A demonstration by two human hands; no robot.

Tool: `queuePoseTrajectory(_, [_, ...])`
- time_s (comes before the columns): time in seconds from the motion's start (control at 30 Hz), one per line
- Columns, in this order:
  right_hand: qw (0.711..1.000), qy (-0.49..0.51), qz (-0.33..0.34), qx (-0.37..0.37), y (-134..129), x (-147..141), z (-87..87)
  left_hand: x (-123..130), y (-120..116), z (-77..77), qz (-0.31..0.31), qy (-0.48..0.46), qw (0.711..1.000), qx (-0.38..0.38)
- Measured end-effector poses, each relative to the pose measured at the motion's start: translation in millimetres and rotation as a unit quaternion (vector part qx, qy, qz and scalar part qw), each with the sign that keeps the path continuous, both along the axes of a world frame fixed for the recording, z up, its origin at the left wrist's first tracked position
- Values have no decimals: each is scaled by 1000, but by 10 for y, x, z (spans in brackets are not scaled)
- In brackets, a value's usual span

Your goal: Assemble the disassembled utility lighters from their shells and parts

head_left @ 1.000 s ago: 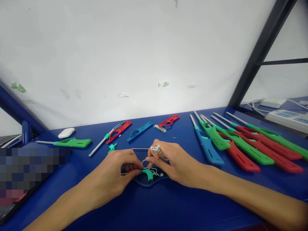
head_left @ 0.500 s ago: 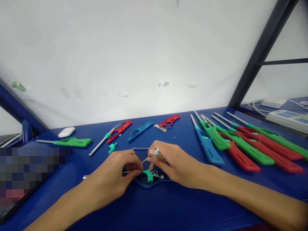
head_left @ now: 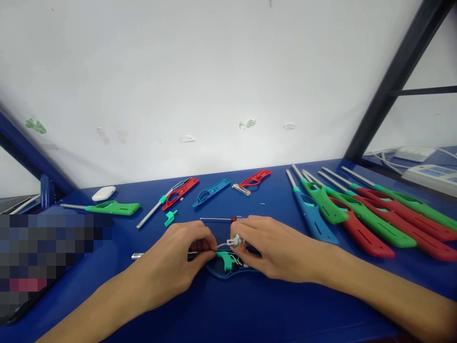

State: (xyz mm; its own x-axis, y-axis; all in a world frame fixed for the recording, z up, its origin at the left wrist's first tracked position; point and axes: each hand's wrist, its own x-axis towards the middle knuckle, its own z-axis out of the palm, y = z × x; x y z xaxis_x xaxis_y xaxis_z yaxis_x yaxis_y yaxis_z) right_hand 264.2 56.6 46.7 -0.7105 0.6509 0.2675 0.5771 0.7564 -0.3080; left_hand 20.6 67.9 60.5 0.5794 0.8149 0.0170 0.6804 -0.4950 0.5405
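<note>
A blue lighter half-shell lies at the front middle with a teal trigger piece and thin wires in it. At its left end, my left hand pinches the metal tube close to the trigger piece, where a thin clear hose also meets the fingertips. My right hand is closed on a small whitish valve part at the hose's other end, just above the shell. The palm hides much of this part and the shell's right end.
Behind the hands lie a screwdriver, a loose teal trigger, a blue half-shell and red half-shells. Several lighters fill the right side. A green lighter and white case are at left.
My right hand has lowered the whitish part toward the shell and turned it. The hose now runs flatter. More of the screwdriver shows, and the whole view has shifted slightly.
</note>
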Motion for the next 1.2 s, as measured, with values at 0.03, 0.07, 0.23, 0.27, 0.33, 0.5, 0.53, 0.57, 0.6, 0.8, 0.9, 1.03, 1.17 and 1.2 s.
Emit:
queuePoseTrajectory(0.03, [1000,-4,3,3,4,7,1,2,1,5,2,2,1000,0])
queuePoseTrajectory(0.07, [1000,-9,5,9,8,16,1,4,2,10,4,5,1000,0])
queuePoseTrajectory(0.23, [999,-26,3,27,0,68,26,-4,-10,22,-14,4,1000,6])
queuePoseTrajectory(0.27, [999,-24,6,29,-4,75,33,-4,-15,22,-20,4,1000,9])
queuePoseTrajectory(0.33, [999,-20,13,33,-7,77,43,11,-22,18,-26,0,999,21])
queuePoseTrajectory(0.5, [999,-18,19,35,2,46,50,113,1,-41,-46,-47,998,21])
queuePoseTrajectory(0.53, [999,-19,19,33,2,42,54,134,7,-59,-51,-55,997,20])
queuePoseTrajectory(0.57, [999,-19,17,29,-1,41,61,150,13,-76,-54,-62,996,22])
queuePoseTrajectory(0.6, [999,-19,14,25,-7,44,71,162,16,-91,-53,-64,996,25])
queuePoseTrajectory(0.8, [999,-11,-40,18,-39,140,178,160,3,-131,-40,-52,997,43])
queuePoseTrajectory(0.9, [996,-51,-68,10,-34,189,212,151,-2,-146,-39,-46,997,52])
queuePoseTrajectory(1.03, [993,-85,-80,9,-26,208,194,159,-13,-153,-40,-43,997,58])
queuePoseTrajectory(1.17, [994,-92,-66,3,-34,196,167,169,-36,-150,-41,-49,996,66])
queuePoseTrajectory(1.2, [994,-95,-61,2,-36,190,167,169,-40,-153,-41,-51,996,68])
